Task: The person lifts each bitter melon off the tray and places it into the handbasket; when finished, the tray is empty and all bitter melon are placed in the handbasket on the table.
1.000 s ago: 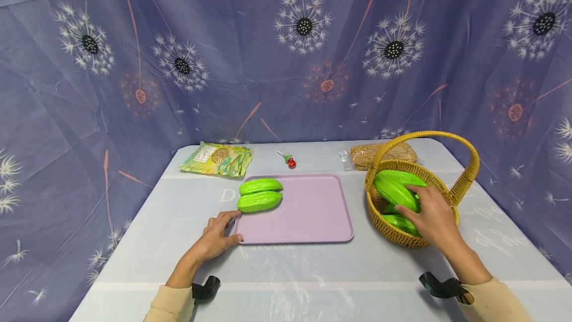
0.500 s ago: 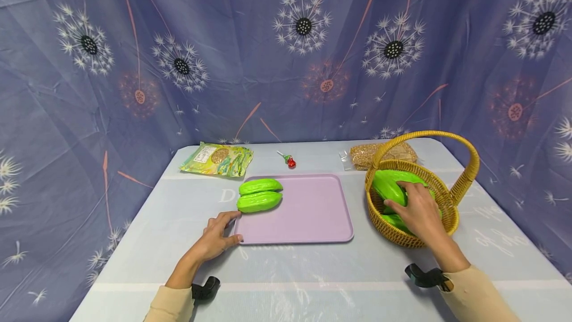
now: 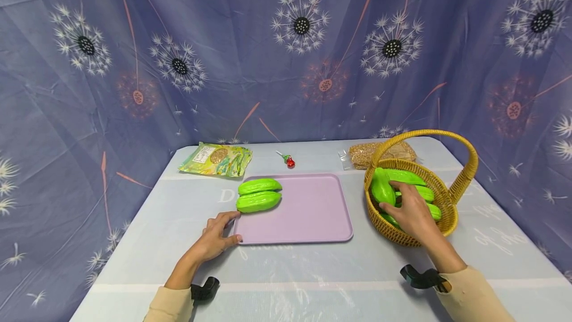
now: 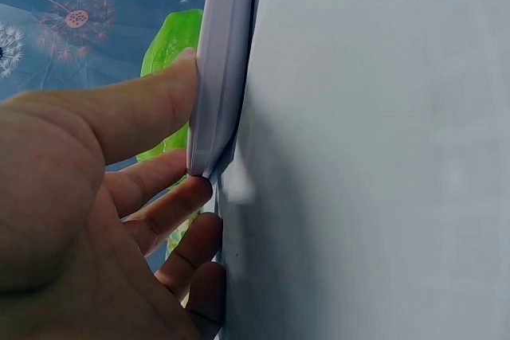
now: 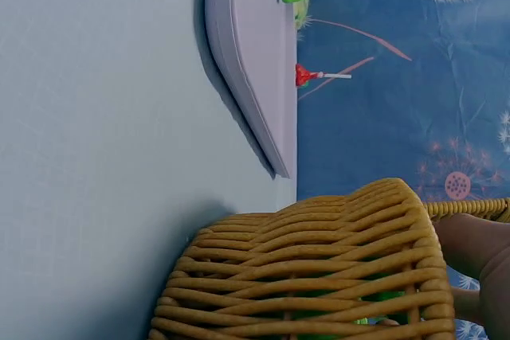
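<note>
held green gourd (image 3: 382, 187), long axis fore-and-aft

at least six fruits (image 3: 259, 201), two bags (image 3: 217, 159), one tray (image 3: 308, 207), one basket (image 3: 396, 234), one lollipop (image 3: 290, 162)

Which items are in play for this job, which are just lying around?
Likely in play:
right hand, holding a green fruit
wicker basket, more green fruits inside
left hand, touching lilac tray
two green fruits on tray

Apparently lying about:
yellow-green packet
red lollipop
clear bag behind basket

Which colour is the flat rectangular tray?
The flat rectangular tray is pale purple, seen best in the head view.
</note>
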Demonstrator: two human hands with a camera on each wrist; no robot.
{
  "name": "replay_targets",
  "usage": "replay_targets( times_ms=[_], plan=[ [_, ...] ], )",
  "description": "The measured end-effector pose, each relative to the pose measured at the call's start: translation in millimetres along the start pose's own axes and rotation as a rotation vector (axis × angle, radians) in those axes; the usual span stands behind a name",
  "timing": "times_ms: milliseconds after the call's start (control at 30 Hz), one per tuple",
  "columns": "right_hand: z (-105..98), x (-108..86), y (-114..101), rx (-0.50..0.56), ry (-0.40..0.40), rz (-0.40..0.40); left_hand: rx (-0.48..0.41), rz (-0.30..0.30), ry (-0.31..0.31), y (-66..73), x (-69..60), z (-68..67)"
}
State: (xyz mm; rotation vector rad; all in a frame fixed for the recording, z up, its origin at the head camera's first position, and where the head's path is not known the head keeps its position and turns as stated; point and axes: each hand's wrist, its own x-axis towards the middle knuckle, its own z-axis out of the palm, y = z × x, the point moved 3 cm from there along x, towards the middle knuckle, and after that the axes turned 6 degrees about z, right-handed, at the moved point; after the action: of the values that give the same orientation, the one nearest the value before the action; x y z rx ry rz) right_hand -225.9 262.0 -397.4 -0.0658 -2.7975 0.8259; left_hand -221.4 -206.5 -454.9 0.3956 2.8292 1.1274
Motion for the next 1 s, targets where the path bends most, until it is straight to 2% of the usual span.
replay_targets(
  times_ms=[300,600,1000],
  plan=[
    [4.8,-1.8,-1.9,-0.040,0.004,0.020,-0.009,-0.002,-0.001,0.5,-0.4,-0.3],
    [9.7,0.0,-3.1,-0.045,0.036,-0.049,-0.006,0.002,-0.003,-0.5,-0.6,0.5],
    [10.9,-0.3,-4.7,-0.034,0.025,-0.055,-0.016,-0.008,-0.004,0.3,-0.7,-0.1]
  ],
)
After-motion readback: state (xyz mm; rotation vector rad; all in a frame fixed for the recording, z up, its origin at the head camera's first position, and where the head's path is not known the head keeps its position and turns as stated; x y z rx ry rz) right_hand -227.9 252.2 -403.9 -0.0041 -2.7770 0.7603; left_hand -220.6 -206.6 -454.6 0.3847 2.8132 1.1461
